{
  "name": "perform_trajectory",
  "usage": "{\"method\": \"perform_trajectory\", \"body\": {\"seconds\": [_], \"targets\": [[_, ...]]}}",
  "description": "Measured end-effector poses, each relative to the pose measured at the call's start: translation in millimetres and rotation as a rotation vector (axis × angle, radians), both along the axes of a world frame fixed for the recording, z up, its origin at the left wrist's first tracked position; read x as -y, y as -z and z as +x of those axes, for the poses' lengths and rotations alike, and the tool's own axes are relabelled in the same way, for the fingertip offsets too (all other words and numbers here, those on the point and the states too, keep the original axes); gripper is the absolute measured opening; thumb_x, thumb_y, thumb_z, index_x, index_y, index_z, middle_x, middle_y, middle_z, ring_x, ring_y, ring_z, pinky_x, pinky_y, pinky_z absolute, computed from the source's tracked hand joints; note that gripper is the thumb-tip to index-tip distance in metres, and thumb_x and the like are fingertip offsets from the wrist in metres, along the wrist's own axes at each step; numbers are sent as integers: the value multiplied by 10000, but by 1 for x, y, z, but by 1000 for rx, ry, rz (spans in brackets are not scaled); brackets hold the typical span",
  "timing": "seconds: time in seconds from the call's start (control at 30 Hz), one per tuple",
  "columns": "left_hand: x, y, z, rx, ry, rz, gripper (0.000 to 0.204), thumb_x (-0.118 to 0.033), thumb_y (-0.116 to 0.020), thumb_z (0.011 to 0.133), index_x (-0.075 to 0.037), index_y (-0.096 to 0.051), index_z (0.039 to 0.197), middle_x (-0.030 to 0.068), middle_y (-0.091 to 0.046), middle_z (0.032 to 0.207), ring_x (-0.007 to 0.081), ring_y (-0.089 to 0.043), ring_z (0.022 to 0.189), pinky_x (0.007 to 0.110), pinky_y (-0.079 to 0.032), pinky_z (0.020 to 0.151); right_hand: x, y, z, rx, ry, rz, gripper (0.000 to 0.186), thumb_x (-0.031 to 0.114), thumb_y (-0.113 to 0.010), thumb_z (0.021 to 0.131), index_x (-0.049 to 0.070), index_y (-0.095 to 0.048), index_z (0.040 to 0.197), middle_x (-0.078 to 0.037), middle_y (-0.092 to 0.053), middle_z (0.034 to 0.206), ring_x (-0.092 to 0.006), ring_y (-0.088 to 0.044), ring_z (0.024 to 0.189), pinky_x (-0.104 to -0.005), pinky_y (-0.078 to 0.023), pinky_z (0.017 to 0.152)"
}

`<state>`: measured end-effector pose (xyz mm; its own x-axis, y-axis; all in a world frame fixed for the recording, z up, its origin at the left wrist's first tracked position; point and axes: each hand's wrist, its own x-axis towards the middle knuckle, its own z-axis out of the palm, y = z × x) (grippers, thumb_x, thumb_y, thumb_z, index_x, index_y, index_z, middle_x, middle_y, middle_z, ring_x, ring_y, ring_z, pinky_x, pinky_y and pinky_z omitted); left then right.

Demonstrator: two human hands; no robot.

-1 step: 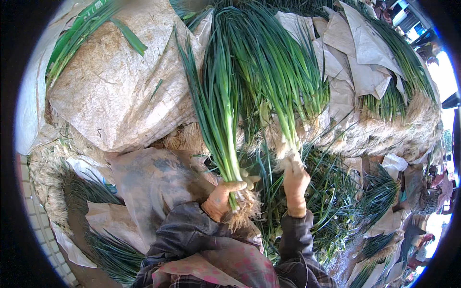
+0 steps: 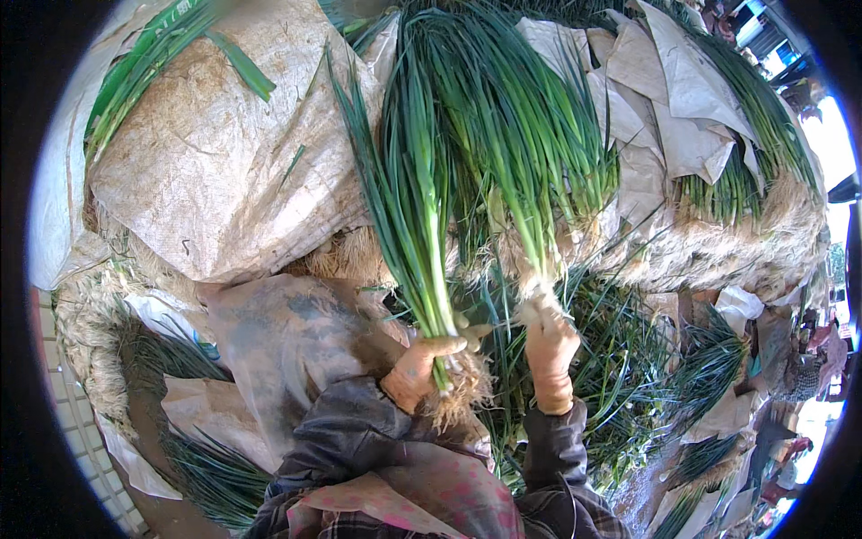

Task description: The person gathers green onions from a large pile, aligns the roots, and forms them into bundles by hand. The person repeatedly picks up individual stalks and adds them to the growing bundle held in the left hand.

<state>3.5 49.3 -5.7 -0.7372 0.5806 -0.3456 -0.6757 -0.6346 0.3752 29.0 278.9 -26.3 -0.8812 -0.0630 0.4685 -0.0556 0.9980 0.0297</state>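
Note:
My left hand (image 2: 413, 373), in a tan glove, is closed round the lower white stems of a bunch of spring onions (image 2: 429, 260). Its shaggy roots (image 2: 462, 400) hang below the thumb, and the long leaves reach away from me. Beside it, my right hand (image 2: 551, 355), gloved too, has its fingers closed at the root end of other spring onions (image 2: 536, 238). Those lie with their leaves on a large green heap (image 2: 503, 108). The fingertips of the right hand are partly hidden by pale roots.
Loose leaves and trimmings (image 2: 620, 377) are piled below my right hand. A dirty white woven sheet (image 2: 224, 153) covers the stack at the left. More spring onions (image 2: 727, 193) lie under pale sheets at the right. A stained cloth (image 2: 287, 341) is beside my left arm.
My right hand has drawn back slightly toward me at the root ends. My left hand still grips its bunch and has barely shifted.

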Motion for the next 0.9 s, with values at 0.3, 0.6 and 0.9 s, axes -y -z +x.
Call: {"method": "perform_trajectory", "body": {"seconds": [0.3,0.6,0.9], "targets": [[8,-8,1,23,-3,-29,356,-49,-611,762,-12,-556,1111,127,-635,959,249,-624,892,388,-486,877,49,-58,26,736,-379,-954,180,92,-637,886,-5,-657,1036,-136,-671,964,-169,-664,782,-308,-548,691],[9,-7,4,143,-11,47,361,-31,-582,780,-31,-514,1135,124,-617,886,257,-610,872,382,-517,799,45,-9,-12,642,-289,-2150,466,332,-661,910,7,-582,1234,75,-529,685,-27,-408,553,-159,-336,520],[21,0,0,-19,158,-134,397,-101,-623,769,-18,-546,1150,126,-636,951,228,-610,898,351,-504,807,64,-25,-18,323,-245,-158,184,140,-632,810,171,-673,986,-5,-621,786,-167,-614,588,-286,-491,496]]}}
